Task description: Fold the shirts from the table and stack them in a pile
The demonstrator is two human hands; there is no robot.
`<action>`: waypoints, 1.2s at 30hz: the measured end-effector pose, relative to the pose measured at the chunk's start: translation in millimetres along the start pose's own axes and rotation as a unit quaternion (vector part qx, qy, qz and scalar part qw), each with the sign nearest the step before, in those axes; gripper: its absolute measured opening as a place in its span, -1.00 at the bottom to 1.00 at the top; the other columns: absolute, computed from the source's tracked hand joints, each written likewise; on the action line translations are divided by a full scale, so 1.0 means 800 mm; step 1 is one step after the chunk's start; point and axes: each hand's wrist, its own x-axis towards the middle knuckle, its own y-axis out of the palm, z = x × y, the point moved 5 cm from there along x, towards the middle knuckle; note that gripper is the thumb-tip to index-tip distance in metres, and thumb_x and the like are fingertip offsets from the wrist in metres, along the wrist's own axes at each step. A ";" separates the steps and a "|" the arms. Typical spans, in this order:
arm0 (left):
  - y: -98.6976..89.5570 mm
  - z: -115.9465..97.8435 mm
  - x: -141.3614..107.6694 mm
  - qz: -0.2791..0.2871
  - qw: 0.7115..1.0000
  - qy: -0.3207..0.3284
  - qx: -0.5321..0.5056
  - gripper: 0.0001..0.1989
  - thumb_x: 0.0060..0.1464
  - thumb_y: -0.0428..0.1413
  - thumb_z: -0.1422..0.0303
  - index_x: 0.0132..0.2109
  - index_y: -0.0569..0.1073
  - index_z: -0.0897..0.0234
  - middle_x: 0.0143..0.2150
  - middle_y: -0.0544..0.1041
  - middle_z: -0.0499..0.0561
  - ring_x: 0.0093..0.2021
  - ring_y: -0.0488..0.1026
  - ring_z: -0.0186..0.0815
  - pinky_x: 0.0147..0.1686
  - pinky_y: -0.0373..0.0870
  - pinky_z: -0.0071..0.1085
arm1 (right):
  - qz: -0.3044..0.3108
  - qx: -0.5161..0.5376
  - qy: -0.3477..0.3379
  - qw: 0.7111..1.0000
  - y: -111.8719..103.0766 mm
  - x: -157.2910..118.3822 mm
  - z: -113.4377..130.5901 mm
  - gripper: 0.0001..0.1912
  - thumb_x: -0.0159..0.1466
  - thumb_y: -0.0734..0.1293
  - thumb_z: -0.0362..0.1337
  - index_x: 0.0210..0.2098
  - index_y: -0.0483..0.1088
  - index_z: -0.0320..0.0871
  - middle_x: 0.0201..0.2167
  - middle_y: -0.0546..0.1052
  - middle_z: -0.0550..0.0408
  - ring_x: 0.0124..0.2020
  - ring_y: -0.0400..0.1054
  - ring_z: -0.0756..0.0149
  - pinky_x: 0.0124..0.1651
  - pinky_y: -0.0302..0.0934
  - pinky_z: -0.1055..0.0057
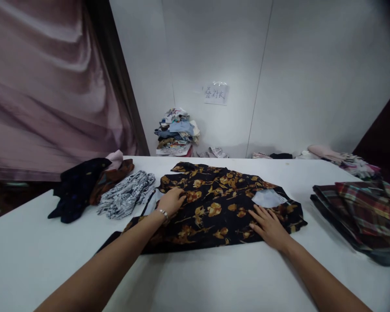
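Observation:
A black shirt with a yellow-brown floral print [214, 208] lies spread across the white table, its collar area toward the right, where a pale patch shows at an opening. My left hand [171, 202] rests on the shirt's left part, palm down, with a bracelet at the wrist; its fingers are slightly bent, and no cloth is visibly pinched. On the right part of the shirt, near its front edge, my right hand [269, 226] lies flat with the fingers spread.
Crumpled garments, one dark [79, 186] and one black-and-white [128, 194], lie at the left of the table [201, 281]. Folded plaid shirts [364, 212] are stacked at the right. Behind the table stand a clothes pile [178, 132] and more clothing [341, 160].

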 end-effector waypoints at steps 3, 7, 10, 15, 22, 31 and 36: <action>0.025 -0.005 0.050 0.011 1.000 0.001 0.021 -0.67 0.21 0.01 0.23 0.03 0.51 0.22 0.13 0.47 0.11 0.17 0.36 -0.15 0.16 0.28 -0.32 | -0.001 -0.008 0.002 1.000 0.000 -0.001 -0.004 -0.37 0.38 0.05 0.11 0.35 0.16 0.01 0.42 0.04 -0.01 0.43 -0.11 0.02 0.38 -0.16 -0.14; 0.043 0.017 0.097 0.010 0.997 -0.057 0.047 -0.58 0.18 0.02 0.23 0.14 0.44 0.25 0.24 0.36 0.23 0.23 0.29 0.02 0.16 0.27 -0.09 | -0.005 -0.013 0.003 1.000 -0.001 -0.002 -0.005 -0.37 0.38 0.06 0.12 0.34 0.17 0.03 0.42 0.04 0.02 0.43 -0.12 0.01 0.38 -0.15 -0.13; 0.047 0.049 0.118 0.015 0.992 -0.108 0.063 -0.56 0.19 0.00 0.22 0.15 0.42 0.27 0.23 0.36 0.28 0.22 0.30 0.05 0.13 0.29 -0.05 | -0.008 -0.008 -0.002 1.000 0.003 -0.003 -0.007 -0.37 0.38 0.05 0.14 0.35 0.15 0.07 0.42 0.03 0.03 0.42 -0.11 0.00 0.37 -0.15 -0.16; 0.043 0.099 0.135 0.022 0.984 -0.160 0.077 -0.51 0.21 -0.05 0.18 0.20 0.36 0.31 0.23 0.36 0.31 0.23 0.31 0.02 0.11 0.32 -0.14 | -0.028 0.002 -0.018 0.999 0.007 -0.005 -0.011 -0.38 0.39 0.06 0.13 0.36 0.11 0.11 0.42 0.00 0.06 0.43 -0.12 0.03 0.39 -0.16 -0.15; 0.036 0.132 0.154 0.068 0.979 -0.187 0.053 -0.54 0.01 0.11 0.14 0.00 0.53 0.31 0.01 0.56 0.32 0.01 0.51 0.05 -0.14 0.45 -0.22 | -0.034 -0.004 -0.013 0.999 0.004 -0.004 -0.008 -0.40 0.39 0.08 0.11 0.34 0.15 0.08 0.41 0.04 0.03 0.42 -0.08 0.03 0.39 -0.16 -0.15; 0.018 0.120 0.117 0.052 0.981 -0.178 0.060 -0.57 -0.08 0.16 0.14 -0.08 0.58 0.28 -0.02 0.58 0.31 0.00 0.51 0.10 -0.11 0.44 -0.17 | -0.018 -0.007 -0.003 1.000 -0.005 -0.004 -0.002 -0.37 0.39 0.05 0.13 0.34 0.16 0.02 0.41 0.04 0.00 0.42 -0.10 0.05 0.39 -0.17 -0.13; 0.006 0.097 0.110 0.004 0.987 -0.148 0.066 -0.55 0.09 0.05 0.22 0.05 0.52 0.36 0.17 0.44 0.39 0.20 0.33 0.17 0.13 0.25 0.02 | -0.021 -0.008 0.000 1.000 -0.006 -0.003 0.000 -0.38 0.39 0.06 0.12 0.34 0.18 0.03 0.41 0.06 0.00 0.42 -0.09 0.03 0.38 -0.13 -0.15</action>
